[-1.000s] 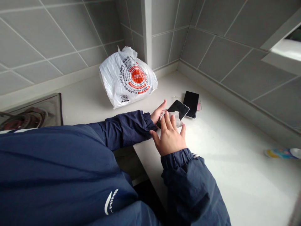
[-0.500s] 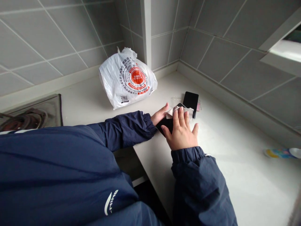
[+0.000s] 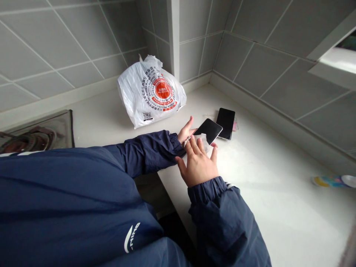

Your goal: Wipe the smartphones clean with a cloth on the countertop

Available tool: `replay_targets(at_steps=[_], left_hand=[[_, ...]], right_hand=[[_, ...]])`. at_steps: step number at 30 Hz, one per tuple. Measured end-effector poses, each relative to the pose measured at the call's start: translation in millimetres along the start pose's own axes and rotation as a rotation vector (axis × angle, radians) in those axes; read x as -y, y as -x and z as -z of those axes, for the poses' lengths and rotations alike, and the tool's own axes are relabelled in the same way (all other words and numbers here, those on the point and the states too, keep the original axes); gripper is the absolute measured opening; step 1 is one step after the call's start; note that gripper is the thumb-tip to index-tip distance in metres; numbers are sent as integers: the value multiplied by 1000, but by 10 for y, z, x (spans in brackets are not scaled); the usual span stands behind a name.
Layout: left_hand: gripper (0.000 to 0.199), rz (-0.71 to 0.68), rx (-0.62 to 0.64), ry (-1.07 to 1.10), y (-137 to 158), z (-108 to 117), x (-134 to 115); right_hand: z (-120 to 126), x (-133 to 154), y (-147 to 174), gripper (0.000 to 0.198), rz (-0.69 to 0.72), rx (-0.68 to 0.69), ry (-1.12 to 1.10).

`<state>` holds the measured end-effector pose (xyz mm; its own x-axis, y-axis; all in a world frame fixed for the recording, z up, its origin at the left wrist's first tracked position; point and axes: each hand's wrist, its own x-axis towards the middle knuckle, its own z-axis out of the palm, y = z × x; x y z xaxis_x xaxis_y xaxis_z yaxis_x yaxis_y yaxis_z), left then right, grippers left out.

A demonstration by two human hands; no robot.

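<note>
Grey tiled walls are meeting in a corner behind a white table point(image 3: 267, 174), and daylight is coming in at a window ledge on the upper right. On the table a phone point(image 3: 208, 129) is lying face up, its dark screen tilted slightly toward the camera. The left hand point(image 3: 185, 132) is reaching out of a navy sleeve and steadying the near left edge of the phone, thumb raised, fingers apparently curled under it, though the right hand is hiding most of that grip. The right hand point(image 3: 198, 163) is lying palm down with fingers spread, pressing a small white wipe point(image 3: 204, 140) against the near end of the phone; it is flat on the wipe rather than closed around it. A second phone point(image 3: 226, 122) is lying just beyond the first, near it but apart, with something pink peeking from under its right edge. Further back, near the wall corner, a white bag point(image 3: 150, 92) with a red round print is sitting upright and crumpled. At the far left a stove point(image 3: 36, 135) is showing its burner grate. Near the right edge, well apart from the hands, a colourful packet point(image 3: 329, 181) is lying on the table.
</note>
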<state>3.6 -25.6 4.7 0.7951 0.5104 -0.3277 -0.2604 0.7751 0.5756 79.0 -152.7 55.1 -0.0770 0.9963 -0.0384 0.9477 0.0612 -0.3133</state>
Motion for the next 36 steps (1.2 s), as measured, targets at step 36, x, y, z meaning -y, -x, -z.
replay_targets(at_steps=[36], left_hand=[[85, -53, 158, 189, -7, -155, 191]], right_hand=[[-132, -222, -129, 76, -139, -224, 94]])
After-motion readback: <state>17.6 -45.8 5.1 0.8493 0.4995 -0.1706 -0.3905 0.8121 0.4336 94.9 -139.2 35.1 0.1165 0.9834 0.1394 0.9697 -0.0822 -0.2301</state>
